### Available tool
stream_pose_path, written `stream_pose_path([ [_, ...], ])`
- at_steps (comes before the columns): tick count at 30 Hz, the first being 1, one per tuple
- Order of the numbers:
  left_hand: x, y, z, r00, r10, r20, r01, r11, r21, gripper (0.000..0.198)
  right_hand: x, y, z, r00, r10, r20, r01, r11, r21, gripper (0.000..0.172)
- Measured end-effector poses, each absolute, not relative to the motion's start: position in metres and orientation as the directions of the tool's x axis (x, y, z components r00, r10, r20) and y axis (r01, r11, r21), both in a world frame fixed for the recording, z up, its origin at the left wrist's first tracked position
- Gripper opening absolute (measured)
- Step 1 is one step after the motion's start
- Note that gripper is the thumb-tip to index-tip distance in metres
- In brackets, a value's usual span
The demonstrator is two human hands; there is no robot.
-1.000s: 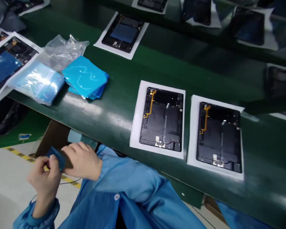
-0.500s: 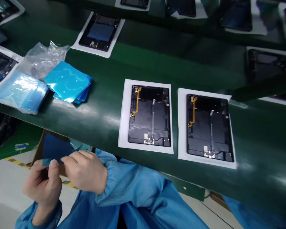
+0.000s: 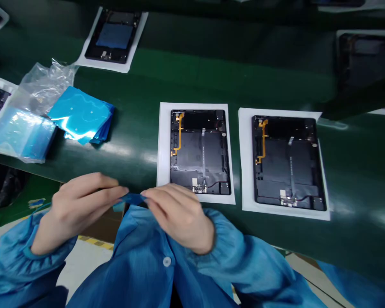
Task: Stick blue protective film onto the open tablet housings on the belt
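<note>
A thin blue film sheet (image 3: 134,199) is stretched between my two hands at the table's front edge, seen nearly edge-on. My left hand (image 3: 80,203) pinches its left end with closed fingers. At its right end, my right hand (image 3: 181,216) pinches between thumb and fingers, partly covering the lower left corner of an opened tablet (image 3: 200,149) and its white sheet. That tablet lies with its dark battery, orange flex cable and small boards exposed. A second opened tablet (image 3: 288,167) of the same look rests on its own white sheet to the right.
Left on the green table (image 3: 134,141) lies a stack of shiny blue films (image 3: 80,113), beside a clear plastic bag (image 3: 22,132) with more films. Another tablet (image 3: 114,36) with a blue film on it sits farther back. A dark bar (image 3: 359,100) juts in from the right.
Both hands have risen and moved right, from over the floor to the table's edge near the middle tablet. The blue film has moved with them, now held from both ends.
</note>
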State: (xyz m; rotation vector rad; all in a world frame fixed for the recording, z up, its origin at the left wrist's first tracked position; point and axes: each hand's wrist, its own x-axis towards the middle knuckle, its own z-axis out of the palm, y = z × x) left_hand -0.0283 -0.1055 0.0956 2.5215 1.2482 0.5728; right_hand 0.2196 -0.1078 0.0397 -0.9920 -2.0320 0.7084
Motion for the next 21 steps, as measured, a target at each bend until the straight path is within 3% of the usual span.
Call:
stream_pose_path([
  [2, -0.015, -0.079, 0.089, 0.534, 0.794, 0.291, 0.691, -0.608, 0.391, 0.030, 0.243, -0.089, 0.044, -0.342, 0.873, 0.348, 0.431, 0.475, -0.768, 0.017],
  [3, -0.009, -0.065, 0.085, 0.500, 0.789, 0.356, 0.699, -0.611, 0.372, 0.042, 0.258, -0.077, 0.045, -0.286, 0.910, 0.301, 0.459, 0.406, -0.790, 0.012],
  [5, 0.002, -0.038, 0.074, 0.451, 0.753, 0.480, 0.705, -0.630, 0.325, 0.052, 0.289, -0.049, 0.041, -0.122, 0.985, 0.121, 0.503, 0.167, -0.848, 0.006],
  [6, 0.007, -0.026, 0.067, 0.468, 0.731, 0.497, 0.689, -0.654, 0.313, 0.044, 0.305, -0.035, 0.037, -0.026, 1.000, 0.003, 0.478, 0.016, -0.878, 0.010],
  [8, 0.016, -0.006, 0.052, 0.572, 0.705, 0.419, 0.626, -0.705, 0.332, 0.020, 0.331, -0.010, 0.027, 0.120, 0.973, -0.195, 0.355, -0.226, -0.907, 0.023],
  [10, 0.023, 0.007, 0.035, 0.684, 0.670, 0.287, 0.554, -0.734, 0.392, 0.015, 0.348, 0.005, 0.016, 0.200, 0.924, -0.325, 0.245, -0.368, -0.897, 0.036],
  [12, 0.029, 0.015, 0.019, 0.742, 0.630, 0.231, 0.500, -0.748, 0.437, 0.019, 0.356, 0.009, 0.008, 0.235, 0.886, -0.400, 0.201, -0.447, -0.872, 0.046],
  [15, 0.034, 0.019, -0.001, 0.780, 0.565, 0.269, 0.406, -0.784, 0.470, 0.020, 0.360, 0.004, 0.003, 0.234, 0.865, -0.444, 0.231, -0.493, -0.839, 0.056],
  [21, 0.036, 0.020, -0.012, 0.811, 0.530, 0.248, 0.366, -0.790, 0.492, 0.018, 0.371, -0.005, 0.001, 0.182, 0.897, -0.403, 0.406, -0.442, -0.800, 0.057],
])
